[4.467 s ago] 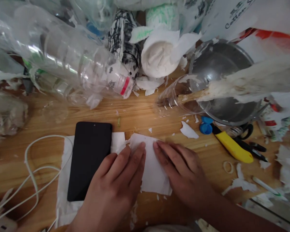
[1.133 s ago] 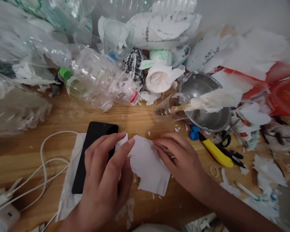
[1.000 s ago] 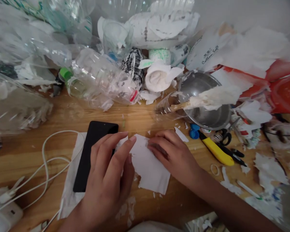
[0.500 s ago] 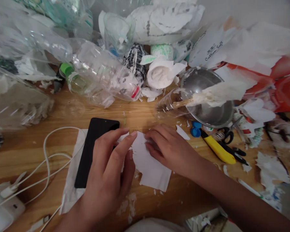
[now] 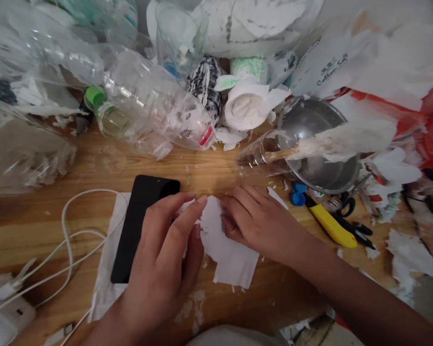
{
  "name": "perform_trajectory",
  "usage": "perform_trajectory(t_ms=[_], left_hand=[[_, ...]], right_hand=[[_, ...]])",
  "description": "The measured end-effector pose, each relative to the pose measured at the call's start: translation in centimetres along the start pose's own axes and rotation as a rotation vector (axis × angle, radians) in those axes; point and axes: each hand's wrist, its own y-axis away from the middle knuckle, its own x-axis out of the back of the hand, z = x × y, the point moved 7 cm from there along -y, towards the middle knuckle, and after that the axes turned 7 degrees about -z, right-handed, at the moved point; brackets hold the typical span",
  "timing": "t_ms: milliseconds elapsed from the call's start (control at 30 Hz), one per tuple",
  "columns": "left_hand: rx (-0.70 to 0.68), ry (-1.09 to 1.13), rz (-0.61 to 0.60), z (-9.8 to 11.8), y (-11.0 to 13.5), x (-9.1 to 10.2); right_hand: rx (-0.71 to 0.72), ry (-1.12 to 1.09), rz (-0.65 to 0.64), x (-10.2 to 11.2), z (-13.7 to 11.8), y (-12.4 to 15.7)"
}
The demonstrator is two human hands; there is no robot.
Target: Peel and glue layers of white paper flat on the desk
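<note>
A torn white sheet of paper [image 5: 227, 250] lies on the wooden table [image 5: 94, 168] in front of me. My left hand [image 5: 166, 259] pinches its ragged left edge between thumb and fingers. My right hand [image 5: 260, 223] has its fingers curled down on the sheet's top edge, close to the left hand's fingertips. A black phone [image 5: 142, 218] lies face up on a white tissue [image 5: 106, 269], partly under my left hand.
Clear plastic bottles [image 5: 151, 105] and cups pile at the back. A steel bowl [image 5: 321, 144] sits at right with a paper-wrapped stick [image 5: 332, 142] over it. A yellow utility knife [image 5: 330, 226], blue caps, scissors and paper scraps lie right; white cables [image 5: 65, 240] lie left.
Both hands went from lying flat on the sheet to gripping its top edge. My right hand slid left towards the left hand, and the sheet's left edge became more ragged.
</note>
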Motion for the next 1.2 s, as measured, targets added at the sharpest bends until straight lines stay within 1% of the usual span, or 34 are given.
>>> perform_trajectory(t_ms=[167,300,333,400,467,500,533,600,700,767,867,933,967,1100,1133,1200], left_hand=[[0.013,0.018,-0.015,-0.2,-0.2,-0.2],[0.039,0.078,-0.034,-0.2,-0.1,-0.3],[0.07,0.122,-0.049,-0.4,0.0,-0.3],[0.177,0.267,-0.102,-0.9,0.5,-0.6],[0.293,0.443,-0.176,-1.1,1.2,-1.2],[0.328,0.507,-0.215,-1.0,1.5,-1.6],[0.341,0.54,-0.241,-0.6,1.6,-1.8],[0.327,0.544,-0.255,0.3,1.6,-2.0],[0.32,0.577,-0.225,1.4,1.3,-2.6],[0.355,0.655,-0.217,1.5,1.3,-3.2],[0.452,0.744,-0.204,0.8,1.4,-3.8],[0.537,0.795,-0.202,0.0,1.5,-4.2],[0.58,0.825,-0.207,-0.4,1.6,-4.3],[0.724,0.93,-0.208,-1.3,1.6,-4.8],[0.748,0.945,-0.209,-1.4,1.6,-4.9],[0.763,0.953,-0.214,-1.5,1.6,-5.0]], right_hand=[[-0.018,-0.117,0.072,0.9,0.5,0.7],[-0.04,-0.204,0.172,2.0,0.8,1.7],[-0.044,-0.215,0.194,2.3,0.8,2.0],[-0.051,-0.225,0.225,3.0,0.7,2.6],[-0.068,-0.219,0.243,3.8,0.5,3.2],[-0.076,-0.213,0.241,4.1,0.4,3.5],[-0.089,-0.208,0.222,4.3,0.1,3.7],[-0.103,-0.207,0.14,4.5,-0.6,4.0],[-0.1,-0.243,0.009,4.5,-1.8,4.4],[-0.124,-0.291,-0.017,4.4,-2.2,4.6],[-0.202,-0.392,-0.003,4.0,-2.1,4.9],[-0.242,-0.506,-0.005,3.4,-2.0,5.1],[-0.278,-0.578,-0.029,2.9,-1.8,5.3],[-0.499,-0.84,-0.146,1.0,-0.5,5.9],[-0.521,-0.892,-0.168,0.7,-0.2,5.9],[-0.506,-0.987,-0.205,0.6,0.1,5.6]])
